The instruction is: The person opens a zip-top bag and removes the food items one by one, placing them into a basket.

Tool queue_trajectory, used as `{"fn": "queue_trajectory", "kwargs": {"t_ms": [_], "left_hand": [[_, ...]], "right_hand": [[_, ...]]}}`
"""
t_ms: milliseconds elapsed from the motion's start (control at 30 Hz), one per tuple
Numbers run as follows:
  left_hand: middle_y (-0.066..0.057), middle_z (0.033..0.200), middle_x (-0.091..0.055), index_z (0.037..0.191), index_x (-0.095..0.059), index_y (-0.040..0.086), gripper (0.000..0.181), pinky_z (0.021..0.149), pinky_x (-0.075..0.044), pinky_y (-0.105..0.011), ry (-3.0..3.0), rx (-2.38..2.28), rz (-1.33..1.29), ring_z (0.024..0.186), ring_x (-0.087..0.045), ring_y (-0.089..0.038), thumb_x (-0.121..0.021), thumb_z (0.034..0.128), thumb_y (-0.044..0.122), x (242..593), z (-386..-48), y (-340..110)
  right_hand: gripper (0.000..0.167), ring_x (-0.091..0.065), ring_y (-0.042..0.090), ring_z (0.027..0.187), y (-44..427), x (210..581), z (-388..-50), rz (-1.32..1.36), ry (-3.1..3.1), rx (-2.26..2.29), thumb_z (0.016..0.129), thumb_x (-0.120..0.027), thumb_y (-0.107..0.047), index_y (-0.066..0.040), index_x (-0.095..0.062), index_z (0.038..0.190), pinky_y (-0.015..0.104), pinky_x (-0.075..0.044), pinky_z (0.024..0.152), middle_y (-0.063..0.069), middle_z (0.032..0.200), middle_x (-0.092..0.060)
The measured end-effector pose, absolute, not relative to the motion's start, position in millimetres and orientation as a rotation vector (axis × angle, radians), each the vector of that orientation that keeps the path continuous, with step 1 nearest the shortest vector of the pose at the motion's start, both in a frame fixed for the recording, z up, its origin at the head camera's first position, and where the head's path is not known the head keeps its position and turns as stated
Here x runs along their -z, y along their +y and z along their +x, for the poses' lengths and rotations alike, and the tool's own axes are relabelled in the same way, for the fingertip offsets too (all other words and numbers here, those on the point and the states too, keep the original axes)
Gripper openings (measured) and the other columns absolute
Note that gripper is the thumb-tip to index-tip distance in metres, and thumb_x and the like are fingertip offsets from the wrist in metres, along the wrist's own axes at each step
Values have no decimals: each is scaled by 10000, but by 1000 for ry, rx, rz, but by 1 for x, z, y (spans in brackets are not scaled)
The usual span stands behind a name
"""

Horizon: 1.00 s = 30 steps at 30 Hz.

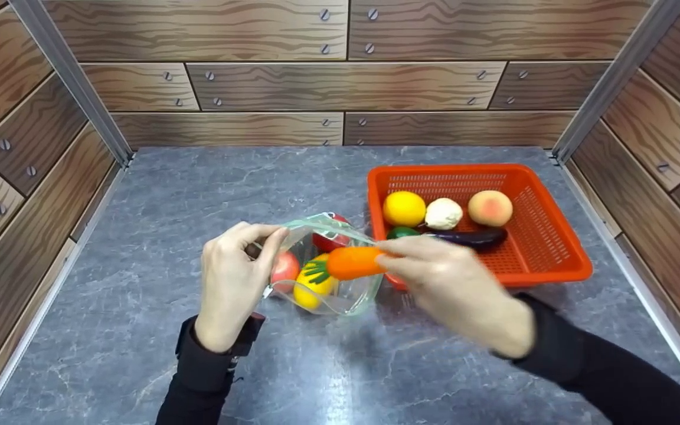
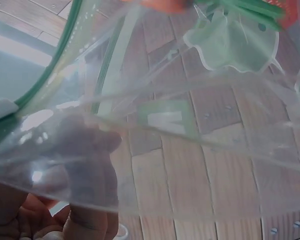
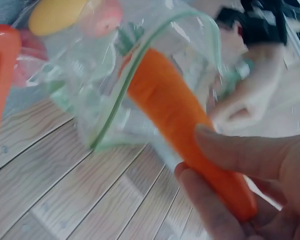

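“Wood-patterned panels point(image 1: 269, 87) rise around a grey tabletop point(image 1: 151, 200). Where's the carrot point(image 1: 352, 262)?”

“Halfway into the clear bag point(image 1: 349, 293): leafy end inside the mouth, bare end sticking out on the bag's right.”

“And the fingers?”

“Left hand point(image 1: 234, 277): thumb and fingertips pinched together on the bag's left rim. Right hand point(image 1: 455, 280): thumb and fingers closed around the carrot's bare end.”

“How would you do this step well?”

“I'd pinch that rim firmly and pull it a little outward, so the mouth doesn't sag onto the carrot. Then tilt the leaves down and let go only once the bare end clears the seal strip point(image 3: 111, 120).”

“Anything to watch?”

“A yellow fruit point(image 1: 310, 295) lies at the bag's near side, below the leaves, so lower gently. The red basket point(image 1: 452, 169) stands just right of the bag; I'd avoid bumping it.”
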<state>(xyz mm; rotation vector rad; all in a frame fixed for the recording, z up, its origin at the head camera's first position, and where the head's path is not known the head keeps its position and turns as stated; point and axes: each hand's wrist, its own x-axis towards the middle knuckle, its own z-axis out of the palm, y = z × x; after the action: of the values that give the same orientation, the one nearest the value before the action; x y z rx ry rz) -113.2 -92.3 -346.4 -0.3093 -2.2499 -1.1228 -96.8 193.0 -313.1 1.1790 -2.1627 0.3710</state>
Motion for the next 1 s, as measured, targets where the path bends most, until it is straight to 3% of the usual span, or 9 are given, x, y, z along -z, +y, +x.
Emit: {"fn": "queue_trajectory", "kwargs": {"t_ms": [100,267,367,567,700,833,933,1000], "left_hand": [[-37,757,-731,943,-847,86,78,585,-477,-160,-2263,1105,-302,597,-635,-138,-802,945,150,347,-114,-94],[-36,736,-711,935,-843,77,65,577,-471,-159,-2283,1097,-285,593,-630,-132,-814,932,135,347,-116,-96],[-38,726,-703,927,-841,73,67,577,-472,-157,-2290,1097,-275,590,-630,-130,-816,929,136,348,-117,-97],[-39,736,-710,927,-842,81,72,577,-479,-157,-2296,1098,-269,586,-636,-132,-811,936,145,348,-117,-97],[-40,735,-714,919,-842,79,71,578,-475,-156,-2294,1079,-257,586,-638,-136,-818,929,146,348,-118,-97],[-42,734,-711,921,-842,82,76,572,-470,-152,-2294,1082,-259,576,-626,-131,-815,933,152,348,-118,-97],[-45,738,-713,923,-842,82,78,574,-473,-152,-2292,1085,-262,576,-623,-131,-812,935,153,348,-118,-96],[-42,733,-709,925,-843,84,74,571,-474,-153,-2293,1086,-259,570,-624,-128,-813,934,150,349,-118,-96]], "right_hand": [[417,-798,201,950,217,306,-99,1115,-2174,-488,669,-916,90,-85,-847,1041,208,-611,877,56,1081,-824],[444,-691,-141,1101,256,293,-98,974,-2291,-686,645,-934,102,-87,-852,1039,7,-473,952,66,1040,-836],[453,-593,-264,1110,277,284,-97,884,-2342,-742,635,-940,109,-93,-855,1031,-4,-477,919,52,1020,-838],[503,-695,-181,981,325,269,-102,760,-2473,-857,614,-926,155,-119,-860,1030,32,-540,781,-86,1060,-821],[426,-728,-117,860,358,267,-111,604,-2645,-910,701,-909,109,-116,-853,1058,86,-567,673,-204,1050,-803],[333,-611,-59,663,376,277,-133,467,-2833,-794,776,-917,-28,-121,-848,1088,114,-491,555,-54,1036,-833],[311,-443,-1,556,381,289,-154,474,-2935,-707,800,-910,-79,-113,-844,1102,173,-386,492,169,1045,-817],[299,-440,2,580,382,298,-168,526,-2983,-663,807,-907,-93,-109,-844,1099,176,-387,529,158,1049,-819]]}}
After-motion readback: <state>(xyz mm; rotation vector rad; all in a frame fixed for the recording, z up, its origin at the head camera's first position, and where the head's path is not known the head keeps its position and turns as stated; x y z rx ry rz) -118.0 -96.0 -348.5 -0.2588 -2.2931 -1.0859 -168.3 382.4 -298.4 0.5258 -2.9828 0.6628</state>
